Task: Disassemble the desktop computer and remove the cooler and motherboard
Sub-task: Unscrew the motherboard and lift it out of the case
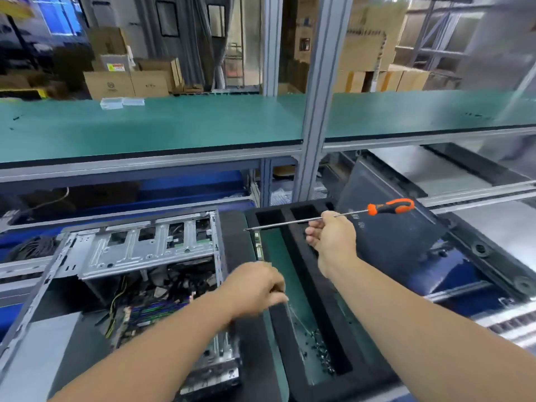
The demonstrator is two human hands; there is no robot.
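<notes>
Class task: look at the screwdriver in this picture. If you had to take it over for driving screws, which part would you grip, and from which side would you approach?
Grip the orange-and-black handle: it is thick, contoured and free. The right hand pinches the thin shaft mid-length, so the screwdriver lies nearly level, tip pointing left. Come from the right, probably from above.

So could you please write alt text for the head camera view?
The right hand holds an orange-handled screwdriver by its shaft above a black foam tray holding small screws. The left hand hovers at the tray's edge, beside an open computer case.
</notes>
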